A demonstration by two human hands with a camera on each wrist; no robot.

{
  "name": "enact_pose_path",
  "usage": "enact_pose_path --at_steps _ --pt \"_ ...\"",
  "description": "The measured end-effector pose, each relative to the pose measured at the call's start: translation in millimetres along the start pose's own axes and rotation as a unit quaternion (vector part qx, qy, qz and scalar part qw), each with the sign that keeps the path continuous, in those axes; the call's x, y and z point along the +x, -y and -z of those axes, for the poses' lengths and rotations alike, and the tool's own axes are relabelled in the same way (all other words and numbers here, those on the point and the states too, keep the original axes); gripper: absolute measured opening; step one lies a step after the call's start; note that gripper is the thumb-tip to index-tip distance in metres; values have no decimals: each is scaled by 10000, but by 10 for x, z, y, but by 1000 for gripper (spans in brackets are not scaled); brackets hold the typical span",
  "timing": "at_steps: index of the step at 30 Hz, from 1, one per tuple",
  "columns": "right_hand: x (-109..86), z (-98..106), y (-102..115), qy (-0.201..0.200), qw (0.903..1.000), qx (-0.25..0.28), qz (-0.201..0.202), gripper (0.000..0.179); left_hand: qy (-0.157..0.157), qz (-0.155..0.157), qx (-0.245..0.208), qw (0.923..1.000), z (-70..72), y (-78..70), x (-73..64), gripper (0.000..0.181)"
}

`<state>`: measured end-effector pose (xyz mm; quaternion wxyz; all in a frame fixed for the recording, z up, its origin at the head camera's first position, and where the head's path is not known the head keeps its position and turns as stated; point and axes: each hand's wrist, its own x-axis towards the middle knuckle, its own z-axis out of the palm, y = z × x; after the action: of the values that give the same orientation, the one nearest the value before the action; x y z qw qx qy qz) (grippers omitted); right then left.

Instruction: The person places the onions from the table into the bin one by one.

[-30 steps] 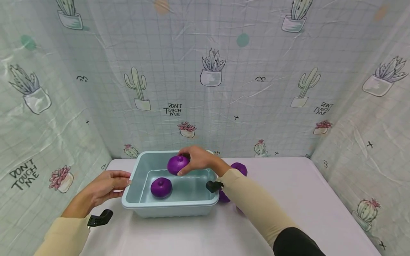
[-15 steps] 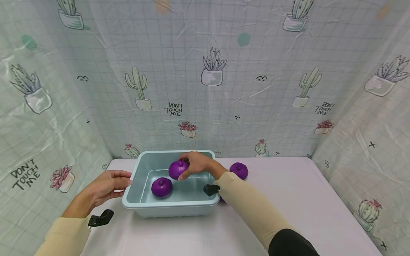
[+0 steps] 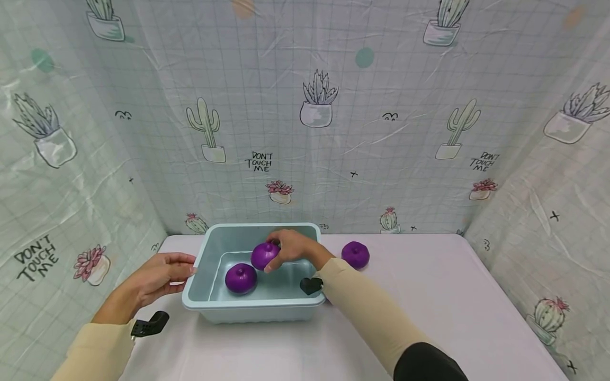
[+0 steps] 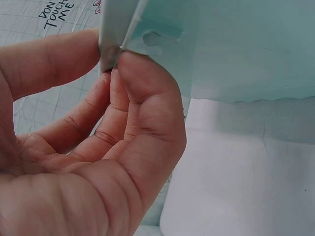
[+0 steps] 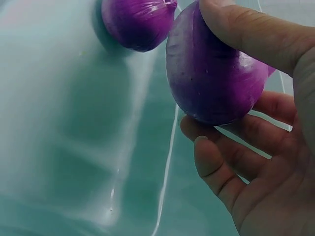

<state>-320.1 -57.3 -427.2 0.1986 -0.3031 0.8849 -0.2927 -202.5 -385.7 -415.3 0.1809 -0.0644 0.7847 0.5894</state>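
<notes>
A pale blue plastic bin (image 3: 252, 304) stands on the table, and my left hand (image 3: 159, 278) pinches its left rim. The left wrist view shows the thumb (image 4: 152, 98) bent against one face of the rim, with fingers on the other. Inside the bin, my right hand (image 3: 295, 247) grips a shiny purple onion (image 3: 263, 256) between thumb and fingers. In the right wrist view this onion (image 5: 211, 78) hangs close over the bin floor. Another purple onion (image 3: 240, 279) lies on the floor of the bin, just left and nearer than the held one.
A further purple onion (image 3: 355, 255) sits on the white table (image 3: 419, 296) behind the right sleeve (image 3: 362, 301). A purple sliver shows at the bin's right side, mostly hidden by that sleeve. A cactus-printed sheet (image 3: 362, 143) encloses the table at the back and sides.
My right hand has lowered the held onion a little deeper into the bin. The right forearm has shifted slightly left, uncovering more of the onion on the table. The left hand stays put.
</notes>
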Motion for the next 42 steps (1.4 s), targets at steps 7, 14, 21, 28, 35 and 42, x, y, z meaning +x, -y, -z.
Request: enact_pose_path --at_steps 7,14,21,28,35,42 --pt "9 -27 -12 43 9998 -160 -138 80 20 13 -22 10000 -1 -1 3 54" --pt "2 -36 -12 53 9988 -458 -168 81 35 0 -31 10000 2 1 13 54" --pt "-29 -37 4 74 9976 -531 -439 83 60 -21 13 10000 -1 -9 4 53" --pt "-88 45 59 149 9926 -1048 -604 79 31 0 34 10000 -6 -31 -2 53" --pt "-257 348 113 72 9969 -748 -212 68 28 49 193 9998 -21 -40 42 58" --pt "-547 716 66 -456 9981 329 253 57 80 161 244 9995 34 2 25 60"
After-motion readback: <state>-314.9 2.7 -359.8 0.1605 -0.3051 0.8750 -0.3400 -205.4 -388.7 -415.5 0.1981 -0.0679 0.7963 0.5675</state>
